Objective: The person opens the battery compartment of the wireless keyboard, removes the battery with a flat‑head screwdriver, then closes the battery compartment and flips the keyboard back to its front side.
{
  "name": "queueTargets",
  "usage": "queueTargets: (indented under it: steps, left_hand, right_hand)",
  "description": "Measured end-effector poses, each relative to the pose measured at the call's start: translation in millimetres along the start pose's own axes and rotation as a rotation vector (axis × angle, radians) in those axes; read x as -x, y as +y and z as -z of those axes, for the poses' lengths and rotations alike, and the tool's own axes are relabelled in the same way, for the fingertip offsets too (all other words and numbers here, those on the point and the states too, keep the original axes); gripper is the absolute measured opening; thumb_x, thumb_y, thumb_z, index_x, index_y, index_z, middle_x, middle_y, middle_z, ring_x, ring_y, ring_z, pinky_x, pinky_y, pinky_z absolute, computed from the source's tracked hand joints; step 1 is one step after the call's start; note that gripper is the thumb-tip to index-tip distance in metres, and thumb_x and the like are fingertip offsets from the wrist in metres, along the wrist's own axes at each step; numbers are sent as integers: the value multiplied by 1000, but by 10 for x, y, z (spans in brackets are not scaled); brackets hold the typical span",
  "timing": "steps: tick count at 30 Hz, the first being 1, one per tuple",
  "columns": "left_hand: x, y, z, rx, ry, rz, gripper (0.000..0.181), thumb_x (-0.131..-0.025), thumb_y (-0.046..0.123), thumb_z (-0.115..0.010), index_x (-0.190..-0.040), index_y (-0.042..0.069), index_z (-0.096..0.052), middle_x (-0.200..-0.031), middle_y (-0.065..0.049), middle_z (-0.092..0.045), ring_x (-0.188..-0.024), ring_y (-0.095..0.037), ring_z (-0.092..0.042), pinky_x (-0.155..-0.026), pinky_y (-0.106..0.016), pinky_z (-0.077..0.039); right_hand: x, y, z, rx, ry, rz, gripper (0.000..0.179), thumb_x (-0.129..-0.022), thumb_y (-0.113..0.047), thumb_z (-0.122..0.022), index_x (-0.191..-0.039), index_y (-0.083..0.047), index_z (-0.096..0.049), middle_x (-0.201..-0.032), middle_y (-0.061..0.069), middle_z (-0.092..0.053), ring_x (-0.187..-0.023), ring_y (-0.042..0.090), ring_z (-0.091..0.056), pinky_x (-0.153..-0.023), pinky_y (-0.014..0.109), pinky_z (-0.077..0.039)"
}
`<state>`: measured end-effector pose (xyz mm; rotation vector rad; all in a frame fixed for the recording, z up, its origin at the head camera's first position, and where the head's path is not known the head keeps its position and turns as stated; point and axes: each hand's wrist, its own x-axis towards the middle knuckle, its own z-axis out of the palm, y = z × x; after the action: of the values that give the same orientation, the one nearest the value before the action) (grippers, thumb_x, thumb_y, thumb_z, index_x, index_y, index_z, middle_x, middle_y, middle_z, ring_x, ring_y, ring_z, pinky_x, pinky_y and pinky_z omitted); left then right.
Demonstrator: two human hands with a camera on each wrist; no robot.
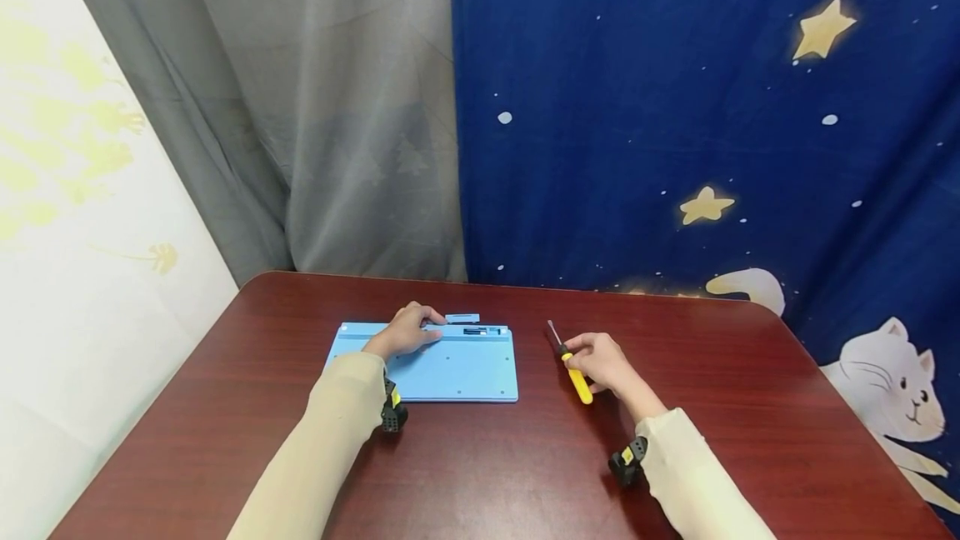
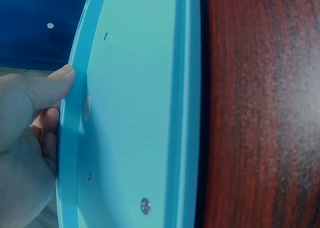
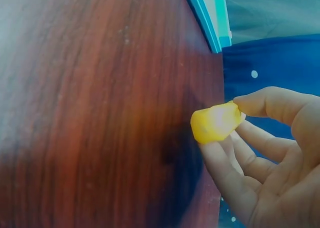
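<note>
A light blue keyboard (image 1: 457, 369) lies underside up on the table, small screws dotted over its back. Near its far right corner a battery compartment (image 1: 483, 331) is uncovered, with something dark inside that looks like a battery. Just beyond the far edge lies a small blue battery cover (image 1: 462, 318). My left hand (image 1: 408, 332) grips the keyboard's far edge, thumb on top and fingers curled behind it. To the right of the keyboard, my right hand (image 1: 602, 361) holds a screwdriver (image 1: 578, 380) by its yellow handle, the metal tip pointing away from me.
The dark red wooden table (image 1: 465, 473) ends in a rounded far edge. Behind it hang a grey curtain (image 1: 367, 148) and a blue star-patterned curtain (image 1: 600, 148). Each wrist carries a small black camera.
</note>
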<state>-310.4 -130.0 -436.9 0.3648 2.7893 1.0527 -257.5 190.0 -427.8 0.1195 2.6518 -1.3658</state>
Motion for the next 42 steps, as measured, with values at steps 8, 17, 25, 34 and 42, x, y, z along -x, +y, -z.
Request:
queueTargets:
  steps: [8, 17, 25, 34, 42]
  left_hand:
    - [6, 5, 12, 5, 3, -4, 20, -87, 12, -63, -107, 8, -66, -103, -9, -49, -97, -23, -42, -81, -39, -42]
    - [3, 5, 7, 14, -3, 7, 20, -87, 12, -63, -106, 8, -66, -103, -8, -49, -97, -23, -42, -82, -38, -42]
    - [-23, -7, -2, 11, -8, 14, 20, -87, 13, -63, -106, 9, -66, -103, -8, -49, -97, -22, -42, -83, -39, -41]
    - [-20, 3, 4, 16, -6, 5, 19, -86, 11, -64, -105, 8, -66, -102, -8, -50, -95, -22, -42, -82, -39, -41]
    - [-37, -9, 0, 16, -9, 5, 19, -86, 11, -64, -105, 8, -66, -100, -8, -50, -94, -21, -42, -80, -38, -41]
  right_hand:
    - [-81, -72, -4, 32, -27, 51, 28, -77, -1, -65, -105, 1, -64, -77, 7, -64, -65, 17, -57, -49, 35, -50]
    - [-157, -223, 4, 73, -37, 124, 28, -76, -1, -65, -104, 1, -65, -73, 7, -62, -62, 17, -56, -48, 33, -48]
    - [-183, -314, 12, 118, -59, 209, 26, -75, 1, -65, -100, 4, -65, -73, 8, -63, -62, 17, -56, -51, 29, -48]
    - [-231, -386, 40, 196, -91, 289, 24, -75, 2, -64, -99, 2, -67, -75, 6, -64, -66, 16, -57, -60, 28, -48]
    - [-250, -443, 44, 263, -125, 306, 25, -77, 2, -65, -101, 1, -67, -80, 6, -63, -68, 18, -54, -63, 30, -47]
